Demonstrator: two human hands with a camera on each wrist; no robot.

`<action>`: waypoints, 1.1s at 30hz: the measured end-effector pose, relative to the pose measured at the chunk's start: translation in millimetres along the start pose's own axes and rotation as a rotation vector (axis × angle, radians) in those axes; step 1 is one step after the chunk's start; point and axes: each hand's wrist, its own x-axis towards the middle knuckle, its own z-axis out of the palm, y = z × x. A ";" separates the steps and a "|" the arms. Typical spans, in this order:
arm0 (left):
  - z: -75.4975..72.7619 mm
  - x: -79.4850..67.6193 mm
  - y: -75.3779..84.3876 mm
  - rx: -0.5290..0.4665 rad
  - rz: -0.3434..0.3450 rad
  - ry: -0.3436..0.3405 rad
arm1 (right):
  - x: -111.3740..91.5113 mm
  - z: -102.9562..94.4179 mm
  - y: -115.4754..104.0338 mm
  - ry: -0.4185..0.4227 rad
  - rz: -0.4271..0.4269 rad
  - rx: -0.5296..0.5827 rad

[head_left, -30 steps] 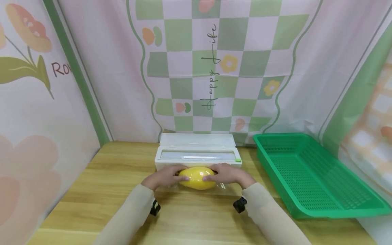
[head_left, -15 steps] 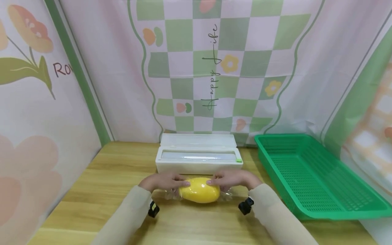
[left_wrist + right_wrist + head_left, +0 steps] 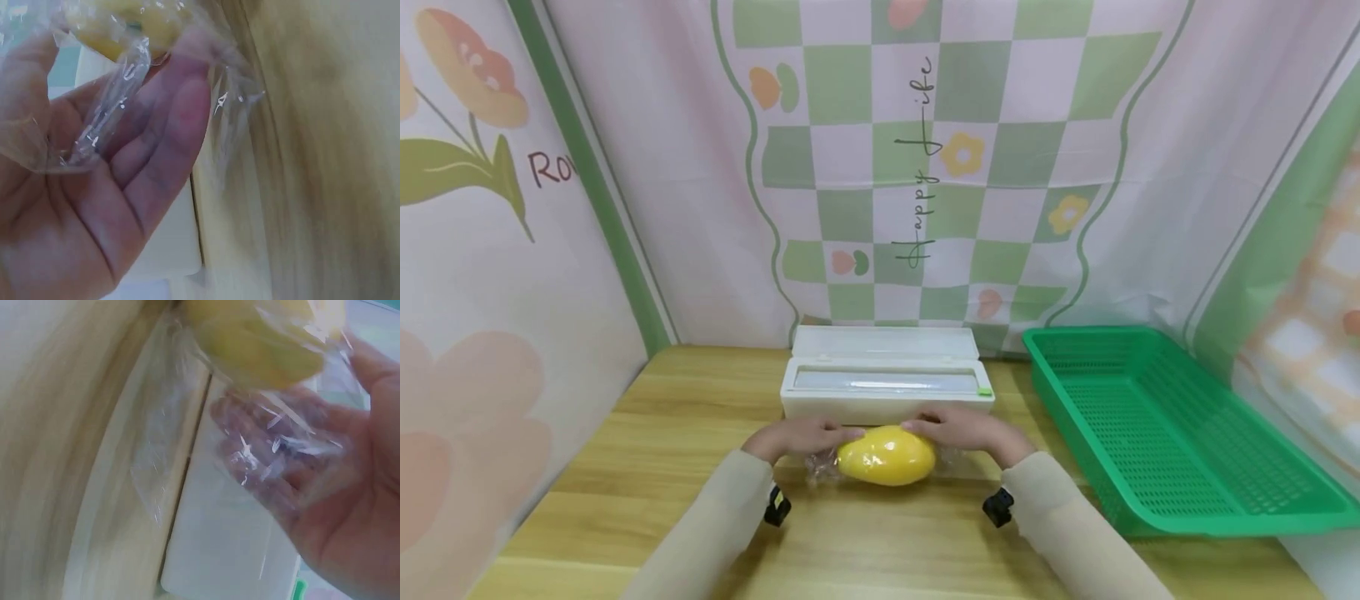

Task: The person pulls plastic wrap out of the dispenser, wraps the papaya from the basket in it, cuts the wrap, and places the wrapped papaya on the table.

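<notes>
A yellow mango wrapped in clear cling film is in front of me, just on the near side of a white cling film dispenser box. My left hand holds its left end, thumb on the upper far side and fingers behind. At the opposite end my right hand grips it likewise. The left wrist view shows loose film crossing the palm and a small green spot on the mango. Crumpled film covers the right fingers below the mango's greenish end in the right wrist view.
The dispenser's lid stands raised at the back, with a film roll inside and a green slider at its right. A green perforated basket stands on the wooden table at right. Patterned curtains hang behind.
Both hands brought the mango from the box's front toward me, then slightly back. The thumbs have shifted from its top to its far edge, and film shows beyond its ends.
</notes>
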 end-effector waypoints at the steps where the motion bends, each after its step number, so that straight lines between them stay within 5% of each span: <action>1: -0.6 1.4 -0.9 0.016 0.010 0.029 | 0.8 1.0 -0.3 0.028 -0.017 -0.010; 7: -2.2 7.6 -4.3 0.001 0.126 0.165 | 7.7 5.6 0.2 0.129 -0.128 -0.022; 12: -2.2 5.2 -1.5 0.005 0.202 0.200 | 8.0 6.5 2.2 0.118 -0.115 -0.012; 20: 2.8 -1.7 -0.9 0.037 0.248 0.129 | -0.6 8.6 8.1 -0.014 -0.161 0.142; 28: 3.6 -3.1 -2.2 0.030 0.253 0.106 | -7.2 11.2 7.6 -0.031 -0.246 0.174; 33: 3.0 -5.4 -3.7 0.006 0.261 0.083 | -11.2 12.1 10.5 -0.074 -0.220 0.230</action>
